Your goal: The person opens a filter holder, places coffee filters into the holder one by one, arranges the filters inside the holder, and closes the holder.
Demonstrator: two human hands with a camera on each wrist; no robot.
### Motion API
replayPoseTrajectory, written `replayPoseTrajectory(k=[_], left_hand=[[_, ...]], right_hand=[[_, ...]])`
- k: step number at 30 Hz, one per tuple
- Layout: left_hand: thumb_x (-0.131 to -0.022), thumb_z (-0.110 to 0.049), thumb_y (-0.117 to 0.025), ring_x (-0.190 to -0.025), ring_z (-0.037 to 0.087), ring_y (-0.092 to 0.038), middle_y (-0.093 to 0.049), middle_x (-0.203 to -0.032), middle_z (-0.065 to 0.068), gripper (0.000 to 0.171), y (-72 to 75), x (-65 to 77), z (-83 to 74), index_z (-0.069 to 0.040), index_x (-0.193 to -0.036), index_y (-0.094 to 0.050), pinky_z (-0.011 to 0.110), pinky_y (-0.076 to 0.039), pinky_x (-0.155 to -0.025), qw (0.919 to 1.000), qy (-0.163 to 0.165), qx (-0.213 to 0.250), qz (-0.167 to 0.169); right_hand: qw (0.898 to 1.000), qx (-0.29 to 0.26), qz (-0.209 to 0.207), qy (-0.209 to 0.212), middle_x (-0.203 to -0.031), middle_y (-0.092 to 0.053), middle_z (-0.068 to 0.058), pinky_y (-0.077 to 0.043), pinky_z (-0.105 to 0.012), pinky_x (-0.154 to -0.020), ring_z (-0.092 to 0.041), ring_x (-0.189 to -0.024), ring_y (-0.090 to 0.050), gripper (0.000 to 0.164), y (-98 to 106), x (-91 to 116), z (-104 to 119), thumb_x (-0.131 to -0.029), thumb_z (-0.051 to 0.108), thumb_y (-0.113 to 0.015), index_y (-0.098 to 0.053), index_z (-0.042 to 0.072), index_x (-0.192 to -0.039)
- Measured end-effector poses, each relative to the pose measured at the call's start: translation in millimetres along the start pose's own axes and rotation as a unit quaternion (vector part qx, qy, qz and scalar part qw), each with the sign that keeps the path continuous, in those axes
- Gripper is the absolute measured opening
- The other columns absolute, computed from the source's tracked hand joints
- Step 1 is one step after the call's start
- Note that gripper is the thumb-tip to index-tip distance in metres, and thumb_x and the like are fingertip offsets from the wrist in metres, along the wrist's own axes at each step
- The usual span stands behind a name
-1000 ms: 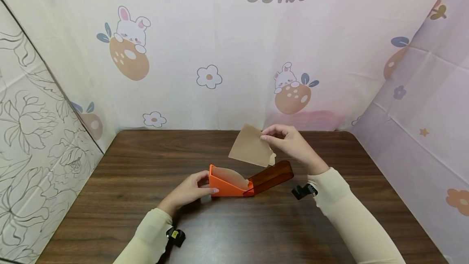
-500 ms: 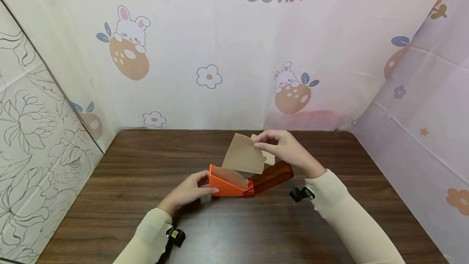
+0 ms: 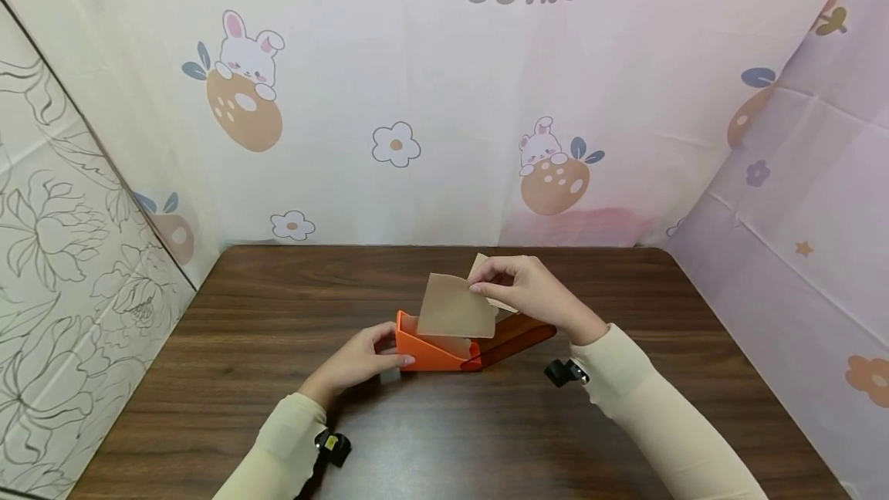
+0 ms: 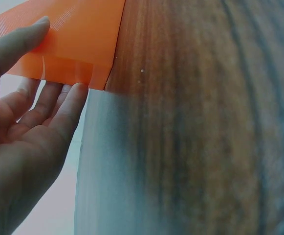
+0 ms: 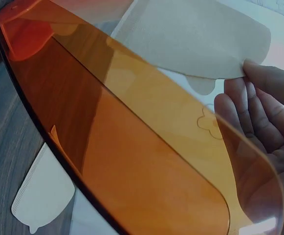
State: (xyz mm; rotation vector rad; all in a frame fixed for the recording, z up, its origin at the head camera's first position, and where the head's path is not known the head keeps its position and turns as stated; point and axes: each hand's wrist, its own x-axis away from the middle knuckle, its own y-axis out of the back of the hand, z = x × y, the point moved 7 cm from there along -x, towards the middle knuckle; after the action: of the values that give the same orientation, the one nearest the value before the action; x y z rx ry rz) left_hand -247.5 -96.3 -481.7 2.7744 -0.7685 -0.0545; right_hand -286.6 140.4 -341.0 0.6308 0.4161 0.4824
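Observation:
My left hand (image 3: 361, 361) holds the end of an orange coffee filter holder (image 3: 427, 355), thumb on its near side; in the left wrist view, fingers lie along the orange wall (image 4: 83, 34). A see-through amber lid (image 3: 517, 342) stands swung open to the right. Between thumb and fingertips my right hand (image 3: 531, 292) pinches a brown paper coffee filter (image 3: 451, 311), whose lower edge overlaps the holder's opening in the head view. More filter paper stands inside the holder, mostly hidden. In the right wrist view the pinched filter (image 5: 195, 39) shows beyond the lid (image 5: 146, 147).
Another paper filter (image 5: 44, 191) lies on the dark wooden table (image 3: 278, 292), partly hidden behind my right hand in the head view. A patterned cloth (image 3: 347, 60) hangs along the table's back edge, with more cloth panels at both sides.
My right hand has moved left and down with the coffee filter, from above the lid to the holder's opening. My left hand and the holder have stayed still.

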Motion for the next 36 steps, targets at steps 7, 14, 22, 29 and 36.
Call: replayPoseTrajectory(k=[7,14,22,29,36], left_hand=[[-0.091,-0.022,-0.076,-0.118,0.02,-0.06,-0.066,-0.122,0.003,0.042,-0.4,0.6,-0.9,-0.01,-0.129,-0.061,0.032,-0.049,-0.098,1.0,0.0,0.001,0.001],[-0.091,-0.023,-0.077,-0.118,0.019,-0.06,-0.066,-0.122,0.002,0.043,-0.2,0.2,-1.6,-0.011,-0.129,-0.062,0.036,-0.048,-0.1,1.0,0.0,-0.006,-0.002],[-0.091,-0.022,-0.077,-0.117,0.02,-0.06,-0.067,-0.12,0.003,0.041,-1.1,0.1,-1.6,-0.01,-0.128,-0.062,0.031,-0.05,-0.096,1.0,-0.001,0.001,-0.001],[-0.091,-0.022,-0.077,-0.116,0.02,-0.061,-0.066,-0.121,0.003,0.042,-1.0,-0.3,0.2,-0.01,-0.128,-0.062,0.03,-0.05,-0.095,1.0,0.0,0.006,-0.003],[-0.091,-0.022,-0.077,-0.117,0.021,-0.061,-0.067,-0.12,0.003,0.04,-0.3,0.4,-0.5,-0.01,-0.127,-0.063,0.029,-0.05,-0.095,1.0,-0.004,0.002,-0.004]], right_hand=[[0.999,0.028,0.0,0.024,-0.089,-0.069,0.011,-0.053,-0.029,-0.067,-0.011,-0.076,-0.063,0.008,-8.0,0.7,5.9,-0.092,0.02,-0.076,-0.076,0.025,-0.098],[0.998,0.044,0.013,0.038,-0.088,-0.068,0.012,-0.055,-0.028,-0.064,-0.009,-0.077,-0.062,0.008,-19.0,2.0,6.0,-0.092,0.019,-0.075,-0.075,0.024,-0.098],[0.997,0.053,0.027,0.056,-0.086,-0.068,0.013,-0.053,-0.027,-0.062,-0.008,-0.073,-0.06,0.008,-33.2,4.7,9.1,-0.092,0.018,-0.075,-0.075,0.023,-0.098],[0.996,0.052,0.033,0.061,-0.086,-0.068,0.013,-0.054,-0.026,-0.066,-0.007,-0.075,-0.06,0.009,-42.3,4.6,9.8,-0.09,0.014,-0.076,-0.075,0.019,-0.097],[0.994,0.067,0.036,0.076,-0.085,-0.071,0.009,-0.054,-0.024,-0.062,-0.004,-0.072,-0.06,0.009,-48.6,4.7,12.8,-0.089,0.012,-0.077,-0.075,0.016,-0.096]])
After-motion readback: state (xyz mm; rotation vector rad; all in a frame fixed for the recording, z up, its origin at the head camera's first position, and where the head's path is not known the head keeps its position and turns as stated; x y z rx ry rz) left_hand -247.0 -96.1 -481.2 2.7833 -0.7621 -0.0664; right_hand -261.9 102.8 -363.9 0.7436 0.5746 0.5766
